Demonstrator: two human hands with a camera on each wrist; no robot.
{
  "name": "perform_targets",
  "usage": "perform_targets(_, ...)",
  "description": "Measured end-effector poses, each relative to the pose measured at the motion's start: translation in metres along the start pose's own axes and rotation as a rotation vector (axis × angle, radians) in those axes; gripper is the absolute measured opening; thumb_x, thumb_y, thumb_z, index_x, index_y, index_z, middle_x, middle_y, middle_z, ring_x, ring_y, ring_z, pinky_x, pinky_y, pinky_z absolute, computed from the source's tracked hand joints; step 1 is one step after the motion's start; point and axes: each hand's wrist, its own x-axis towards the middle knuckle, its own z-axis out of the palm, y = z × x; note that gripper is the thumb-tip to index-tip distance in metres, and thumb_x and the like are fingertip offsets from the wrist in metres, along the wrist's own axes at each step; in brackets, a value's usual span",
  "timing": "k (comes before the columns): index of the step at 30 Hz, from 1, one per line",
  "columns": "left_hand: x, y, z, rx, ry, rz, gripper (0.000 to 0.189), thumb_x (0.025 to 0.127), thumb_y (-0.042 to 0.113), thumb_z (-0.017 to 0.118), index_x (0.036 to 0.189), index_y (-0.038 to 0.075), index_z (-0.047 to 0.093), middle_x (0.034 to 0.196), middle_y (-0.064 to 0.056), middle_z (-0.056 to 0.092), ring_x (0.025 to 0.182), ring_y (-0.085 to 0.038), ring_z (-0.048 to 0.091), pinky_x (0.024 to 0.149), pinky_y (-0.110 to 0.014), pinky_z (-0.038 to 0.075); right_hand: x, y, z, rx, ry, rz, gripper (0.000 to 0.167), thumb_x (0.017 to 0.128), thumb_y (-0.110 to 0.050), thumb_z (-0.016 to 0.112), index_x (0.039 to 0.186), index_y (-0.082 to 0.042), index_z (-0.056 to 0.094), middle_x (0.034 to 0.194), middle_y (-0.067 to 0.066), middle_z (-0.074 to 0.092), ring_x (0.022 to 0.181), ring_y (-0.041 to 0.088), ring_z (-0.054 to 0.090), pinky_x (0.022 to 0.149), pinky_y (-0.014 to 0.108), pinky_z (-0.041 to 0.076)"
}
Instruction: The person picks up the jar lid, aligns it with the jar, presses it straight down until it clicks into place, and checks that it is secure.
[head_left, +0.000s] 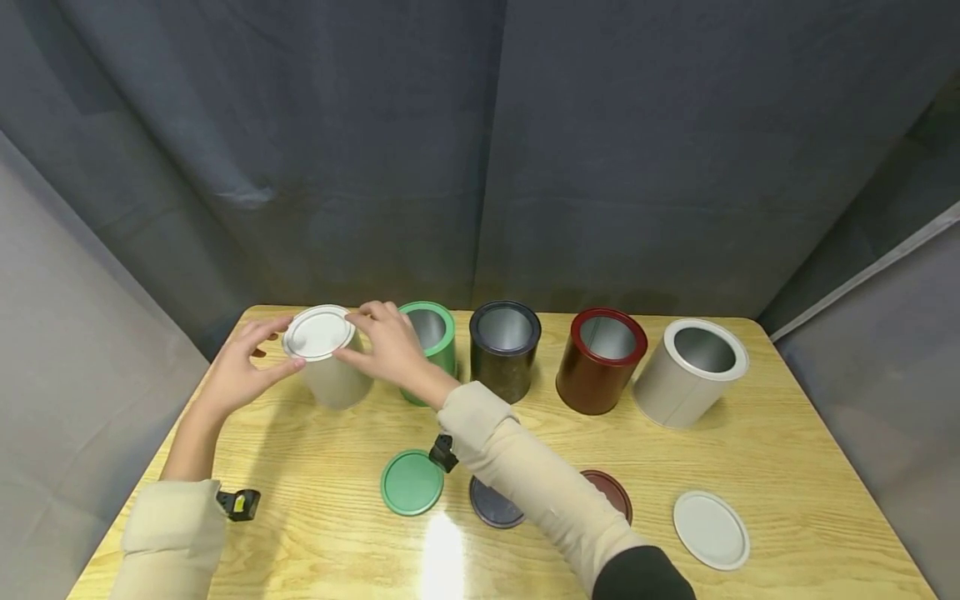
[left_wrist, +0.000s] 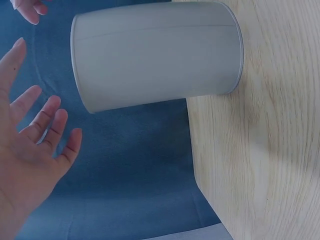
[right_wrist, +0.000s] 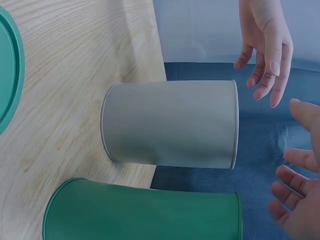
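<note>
- While the white can [head_left: 336, 383] stands left of centre in the head frame, white lid [head_left: 318, 333] on top, the left hand [head_left: 243, 367] and right hand [head_left: 393, 346] flank it.
- Left hand: left of the lid, fingers spread, gripping nothing.
- Right hand: right of the lid, thumb and fingers parted, likewise gripping nothing.
- Green can [head_left: 448, 354]: near mid-frame, partly hidden by the right hand.

From my remote post, I record the head view facing forward and down across the table [head_left: 315, 483], the widest. Both wrist views, turned sideways, face the pale can [head_left: 337, 385] from near; right wrist and head share the green can [right_wrist: 140, 212].
</note>
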Motion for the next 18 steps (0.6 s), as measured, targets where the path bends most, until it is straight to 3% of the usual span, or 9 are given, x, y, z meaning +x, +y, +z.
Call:
perform_targets(7, -0.004, 0.008, 0.002, -0.043, 0.028, 0.063, 0.058, 0.071, 0.003, 0.075, 0.124, -0.003, 0.052, 0.115, -0.019, 0.054, 0.096, -0.026, 0.046, 0.069, -0.026, 0.036, -0.007, 0.003, -0.003, 0.067, 0.009, -0.002, 0.059, 0.079, -0.048, 0.065, 0.126, -0.013, 0.056, 0.121, 0.004, 0.052, 0.110, 0.018, 0.044, 0.089, 0.033, 0.036)
perform_targets(10, -0.006, 0.009, 0.003, -0.050, 0.031, 0.076, 0.060, 0.069, 0.002, 0.076, 0.124, -0.003, 0.052, 0.116, -0.018, 0.054, 0.096, -0.025, 0.046, 0.069, -0.028, 0.036, -0.010, 0.004, -0.004, 0.085, 0.003, -0.010, 0.058, 0.080, -0.048, 0.065, 0.126, -0.013, 0.056, 0.122, 0.004, 0.051, 0.110, 0.018, 0.044, 0.088, 0.033, 0.036)
perform_targets(14, -0.008, 0.010, 0.004, -0.049, 0.027, 0.074, 0.063, 0.068, 0.001, 0.077, 0.125, -0.001, 0.052, 0.116, -0.017, 0.054, 0.098, -0.012, 0.044, 0.070, -0.032, 0.037, -0.013, 0.004, -0.008, 0.101, 0.001, -0.014, 0.058, 0.080, -0.047, 0.065, 0.126, -0.013, 0.056, 0.123, 0.005, 0.051, 0.111, 0.018, 0.044, 0.089, 0.033, 0.036)
perform_targets(18, -0.011, 0.013, 0.003, -0.058, 0.008, 0.048, 0.063, 0.071, 0.004, 0.076, 0.129, 0.000, 0.049, 0.118, -0.015, 0.053, 0.100, -0.015, 0.045, 0.072, -0.032, 0.038, -0.016, 0.004, -0.011, 0.112, 0.004, -0.015, 0.058, 0.080, -0.048, 0.064, 0.125, -0.012, 0.056, 0.124, 0.005, 0.051, 0.112, 0.019, 0.044, 0.091, 0.034, 0.036)
